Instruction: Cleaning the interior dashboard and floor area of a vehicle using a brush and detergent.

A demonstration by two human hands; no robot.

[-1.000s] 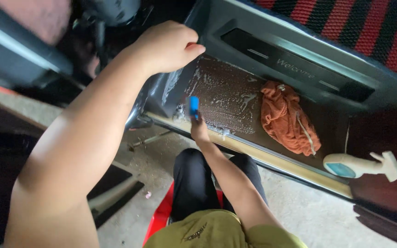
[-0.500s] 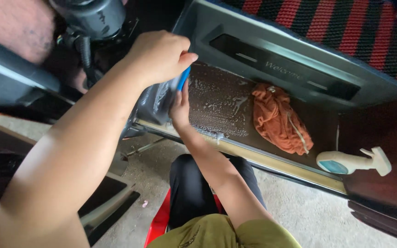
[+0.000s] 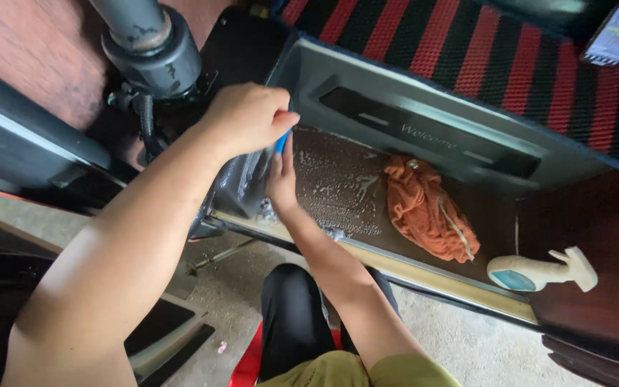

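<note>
A: Where is the small blue plastic tool [image 3: 281, 140]?

B: Between both hands, at the left end of the wet, foamy dark step floor [image 3: 338, 188] of the vehicle. The left hand [image 3: 246, 118] is a fist closed over its top; the right hand [image 3: 281, 175] has its fingers [image 3: 286, 152] wrapped on the lower part.

A: How will it handle?

B: I think it is light and stiff, but slippery from the foam. Better to hold the handle, as now. The crumpled orange cloth [image 3: 428, 215] beside is soft and surely soaked; the white spray bottle [image 3: 539, 271] lies apart.
</note>
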